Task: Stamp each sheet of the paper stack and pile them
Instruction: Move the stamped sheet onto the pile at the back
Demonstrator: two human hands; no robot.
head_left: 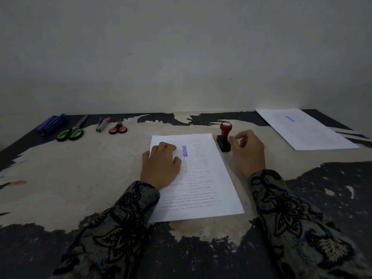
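The paper stack [203,178] lies at the centre of the counter [90,168], its long side running from six o'clock up toward twelve and leaning slightly left at the top. The top sheet carries printed lines of text and a blue "APPROVED" mark [184,151] near its upper end, set sideways to the text.

The left hand [161,164] rests flat on the upper left part of that sheet, at about nine o'clock from the blue mark, fingers only lightly bent and pressing the paper down; it grips nothing. The right hand [248,152] hovers or rests just off the right edge of the stack, at three o'clock from the mark. Its fingers are loosely curled and hold nothing, with the thumb and forefinger just beside the stamp [224,137].

The stamp stands upright on the counter, touching or almost touching the stack's upper right corner, its black base down and its red knob on top.

At two o'clock, well apart from the stack, a second pile of sheets [306,129] lies against the far right corner, its top page also showing a blue mark.

Along the far left edge, at ten to eleven o'clock, lie a blue stapler-like tool [52,123], green-handled scissors [71,131], a small pink and grey stapler [102,124] and small red-handled scissors [118,128]. Both arms wear dark patterned sleeves [291,214].
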